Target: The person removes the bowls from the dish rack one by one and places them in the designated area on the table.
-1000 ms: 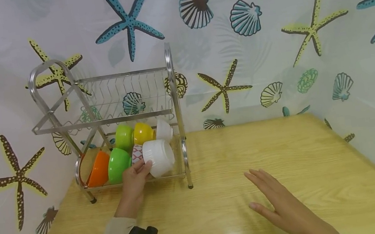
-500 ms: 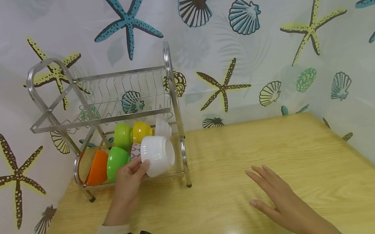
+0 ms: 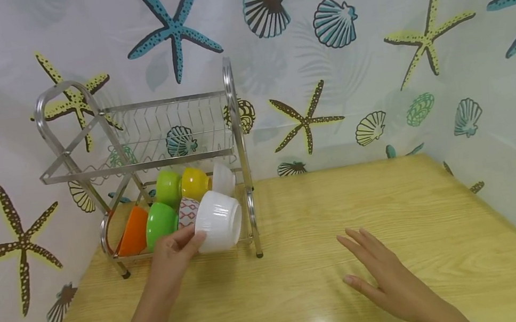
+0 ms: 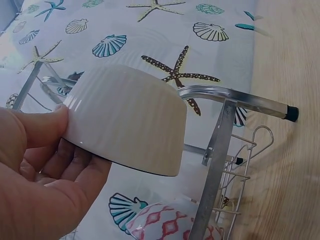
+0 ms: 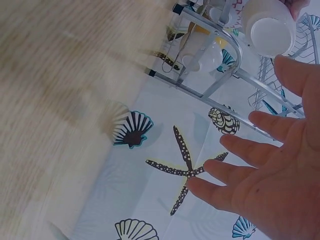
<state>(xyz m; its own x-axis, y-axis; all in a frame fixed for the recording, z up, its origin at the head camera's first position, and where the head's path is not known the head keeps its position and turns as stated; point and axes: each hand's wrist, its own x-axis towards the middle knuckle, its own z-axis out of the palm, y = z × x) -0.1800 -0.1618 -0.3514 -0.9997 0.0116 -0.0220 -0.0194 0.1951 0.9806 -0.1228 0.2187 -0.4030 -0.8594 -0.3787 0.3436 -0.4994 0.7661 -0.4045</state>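
Note:
A white ribbed bowl (image 3: 219, 222) is pinched at its rim by my left hand (image 3: 169, 259), thumb outside and fingers inside. The bowl is tilted, base facing right, just in front of the rack's lower tier. In the left wrist view the bowl (image 4: 127, 120) hides part of the fingers (image 4: 75, 162). Behind it a red-and-white patterned bowl (image 3: 188, 212) sits beside a green bowl (image 3: 161, 224) and an orange bowl (image 3: 134, 232). My right hand (image 3: 393, 281) hovers over the table at the right, fingers extended, touching nothing.
The two-tier metal dish rack (image 3: 143, 167) stands on the wooden table (image 3: 340, 199) at the left. In its lower back row are a lime green bowl (image 3: 168, 188), a yellow bowl (image 3: 194, 183) and a white bowl (image 3: 223, 179). A patterned curtain (image 3: 373, 71) hangs behind.
My left hand has drawn the white bowl forward out of the rack's front row and tilted it, uncovering more of the patterned bowl. My right hand has hardly moved.

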